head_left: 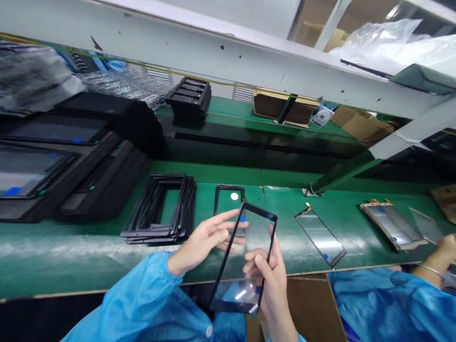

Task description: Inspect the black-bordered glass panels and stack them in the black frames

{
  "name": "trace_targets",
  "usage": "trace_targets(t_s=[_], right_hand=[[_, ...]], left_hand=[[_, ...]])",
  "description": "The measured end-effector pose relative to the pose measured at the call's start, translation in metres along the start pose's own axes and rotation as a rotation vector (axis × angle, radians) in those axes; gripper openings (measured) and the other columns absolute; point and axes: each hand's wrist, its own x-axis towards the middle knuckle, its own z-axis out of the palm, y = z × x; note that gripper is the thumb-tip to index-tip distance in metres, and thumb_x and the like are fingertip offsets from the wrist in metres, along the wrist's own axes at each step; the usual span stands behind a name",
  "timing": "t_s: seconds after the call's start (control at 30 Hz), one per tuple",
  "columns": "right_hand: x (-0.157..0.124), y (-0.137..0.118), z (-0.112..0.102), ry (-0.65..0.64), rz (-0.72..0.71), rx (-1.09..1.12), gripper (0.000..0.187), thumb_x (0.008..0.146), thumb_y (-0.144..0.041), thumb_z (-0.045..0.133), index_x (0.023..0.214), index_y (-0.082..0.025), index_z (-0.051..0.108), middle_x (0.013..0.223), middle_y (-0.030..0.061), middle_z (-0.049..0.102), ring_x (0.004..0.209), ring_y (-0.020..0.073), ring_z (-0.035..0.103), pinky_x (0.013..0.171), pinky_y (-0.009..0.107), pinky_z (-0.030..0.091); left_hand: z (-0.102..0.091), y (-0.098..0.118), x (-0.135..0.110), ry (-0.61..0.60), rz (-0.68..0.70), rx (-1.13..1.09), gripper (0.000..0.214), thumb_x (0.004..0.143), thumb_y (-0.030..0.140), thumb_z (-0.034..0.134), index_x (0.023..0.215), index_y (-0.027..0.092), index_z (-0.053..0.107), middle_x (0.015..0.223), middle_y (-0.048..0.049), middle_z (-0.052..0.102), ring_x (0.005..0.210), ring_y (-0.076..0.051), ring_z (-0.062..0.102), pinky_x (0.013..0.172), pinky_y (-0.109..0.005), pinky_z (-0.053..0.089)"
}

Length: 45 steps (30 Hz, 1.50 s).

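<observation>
A black-bordered clear touch screen panel [245, 256] is held upright and tilted in front of me, with small blue tabs on it. My right hand [274, 275] grips its right side, thumb across the front and fingers showing through the glass from behind. Beside the left edge is my left hand [203, 242], its fingers stretched out and partly behind the glass; whether they touch it I cannot tell. Just beyond lies a thin black frame [216, 202] with a white round spot inside its outline, partly hidden by the panel and my left hand.
A stack of black frames [181, 209] stands left of my hands, with black trays holding panels [39, 171] farther left. Another panel [320, 237] lies to the right, near a panel stack [392, 225]. A co-worker's hand [445, 251] is at far right. A green post [342, 173] rises behind.
</observation>
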Motion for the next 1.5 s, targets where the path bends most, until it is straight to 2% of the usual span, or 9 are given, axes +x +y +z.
trace_targets(t_s=[0.17, 0.33, 0.43, 0.57, 0.77, 1.0, 1.2, 1.33, 1.5], right_hand=[[0.011, 0.003, 0.003, 0.196, -0.041, 0.156, 0.102, 0.091, -0.047, 0.084, 0.171, -0.037, 0.021, 0.107, 0.0027, 0.082, 0.079, 0.0206, 0.079, 0.066, 0.030, 0.065], [0.008, 0.016, 0.004, 0.238, -0.050, 0.192, 0.083, 0.090, -0.047, 0.084, 0.162, -0.038, 0.042, 0.115, 0.0049, 0.082, 0.089, 0.0240, 0.082, 0.068, 0.032, 0.066], [0.004, 0.025, -0.005, 0.167, -0.022, 0.165, 0.052, 0.087, -0.047, 0.086, 0.136, -0.040, 0.067, 0.120, 0.0030, 0.083, 0.097, 0.0280, 0.083, 0.076, 0.039, 0.068], [-0.002, 0.031, -0.013, 0.087, -0.012, 0.155, 0.029, 0.090, -0.047, 0.082, 0.119, -0.043, 0.077, 0.123, 0.0014, 0.083, 0.103, 0.0318, 0.082, 0.080, 0.046, 0.068], [-0.010, 0.033, -0.019, 0.070, 0.003, 0.240, 0.033, 0.090, -0.039, 0.086, 0.121, -0.049, 0.077, 0.125, -0.0028, 0.083, 0.105, 0.0274, 0.082, 0.080, 0.041, 0.068], [-0.013, 0.033, -0.020, 0.138, 0.019, 0.279, 0.036, 0.085, -0.038, 0.091, 0.118, -0.040, 0.078, 0.118, -0.0006, 0.085, 0.096, 0.0231, 0.084, 0.075, 0.035, 0.068], [-0.020, 0.027, 0.003, 0.248, 0.012, 0.339, 0.045, 0.073, -0.038, 0.099, 0.113, -0.034, 0.079, 0.111, 0.0032, 0.086, 0.092, 0.0264, 0.085, 0.072, 0.037, 0.070], [-0.025, 0.024, 0.017, 0.292, -0.017, 0.311, 0.048, 0.069, -0.046, 0.101, 0.108, -0.030, 0.078, 0.104, 0.0065, 0.087, 0.086, 0.0290, 0.085, 0.067, 0.038, 0.070], [-0.029, 0.037, 0.012, 0.163, 0.026, 0.225, 0.049, 0.071, -0.047, 0.099, 0.108, -0.024, 0.076, 0.102, 0.0108, 0.087, 0.088, 0.0330, 0.085, 0.069, 0.044, 0.070]], left_hand=[[0.001, -0.013, -0.019, 0.107, -0.047, -0.054, 0.053, 0.092, 0.046, 0.081, 0.138, 0.020, 0.076, 0.134, -0.0203, 0.078, 0.109, -0.035, 0.081, 0.091, -0.039, 0.064], [-0.001, -0.011, -0.027, 0.268, 0.036, -0.045, 0.042, 0.086, 0.050, 0.087, 0.114, 0.018, 0.087, 0.110, -0.0163, 0.086, 0.097, -0.032, 0.084, 0.087, -0.037, 0.066], [0.002, -0.002, -0.030, 0.233, 0.106, -0.030, 0.045, 0.084, 0.041, 0.090, 0.124, 0.021, 0.084, 0.114, -0.0150, 0.086, 0.100, -0.030, 0.083, 0.092, -0.036, 0.064], [0.007, 0.003, -0.032, 0.263, 0.154, 0.011, 0.053, 0.093, 0.040, 0.083, 0.142, 0.024, 0.073, 0.115, -0.0127, 0.086, 0.107, -0.028, 0.082, 0.094, -0.035, 0.064], [0.018, 0.012, -0.034, 0.287, 0.117, 0.093, 0.042, 0.096, 0.044, 0.076, 0.127, 0.017, 0.082, 0.117, -0.0158, 0.085, 0.091, -0.030, 0.084, 0.073, -0.035, 0.069], [0.027, 0.025, -0.038, 0.347, 0.144, 0.270, 0.030, 0.093, 0.030, 0.075, 0.116, 0.013, 0.085, 0.105, -0.0135, 0.087, 0.086, -0.028, 0.086, 0.079, -0.033, 0.069], [0.021, 0.024, -0.036, 0.345, 0.171, 0.308, 0.029, 0.096, 0.031, 0.070, 0.115, 0.014, 0.083, 0.104, -0.0115, 0.088, 0.081, -0.024, 0.086, 0.074, -0.027, 0.068], [0.015, 0.037, -0.035, 0.274, 0.197, 0.573, 0.028, 0.098, 0.025, 0.065, 0.119, 0.019, 0.082, 0.110, -0.0063, 0.087, 0.084, -0.022, 0.085, 0.078, -0.026, 0.065], [0.017, 0.062, -0.030, 0.076, 0.313, 1.158, 0.029, 0.101, 0.031, 0.066, 0.122, 0.025, 0.085, 0.120, -0.0040, 0.085, 0.109, -0.029, 0.081, 0.094, -0.032, 0.057]])
